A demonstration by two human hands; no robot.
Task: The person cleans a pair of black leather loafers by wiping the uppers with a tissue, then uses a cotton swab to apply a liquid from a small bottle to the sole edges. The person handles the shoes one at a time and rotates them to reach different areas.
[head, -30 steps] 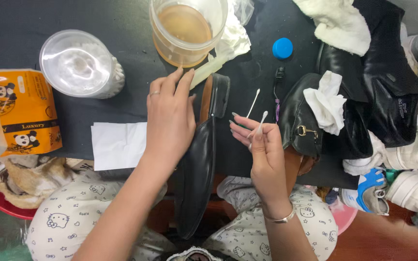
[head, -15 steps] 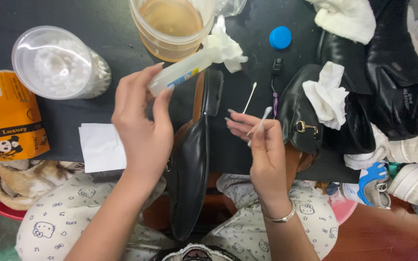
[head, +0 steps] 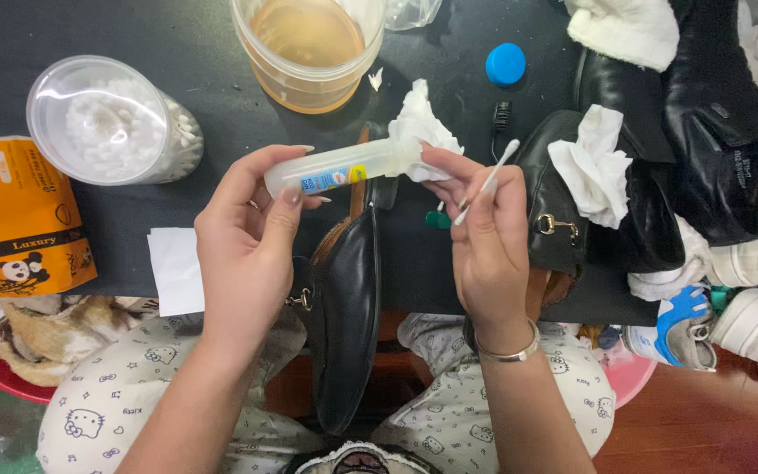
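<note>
The left hand (head: 243,250) was closed around a small translucent tube (head: 331,168) with a blue-and-yellow label, held level above the dark surface (head: 133,26), its nozzle end pointing toward three o'clock. That end was wrapped in a crumpled white tissue (head: 423,132), which the right hand (head: 489,250) pinched between thumb and forefinger. The same hand also kept a cotton swab (head: 487,180) tucked between its fingers, tip angled toward one o'clock. Just below the tube, at six o'clock from it, a black shoe (head: 348,325) lay across the person's lap and the surface's edge.

At ten o'clock from the hands stood a clear tub of cotton swabs (head: 111,123); at twelve, a plastic cup of amber liquid (head: 309,44); at one o'clock, a blue cap (head: 505,63). More black shoes (head: 642,175), stuffed with tissue, lay at three o'clock.

The step in hand appeared to be wiping or uncovering the tube's nozzle. Judging by the grip, the next move would call for freeing the tissue while keeping hold of the swab.
</note>
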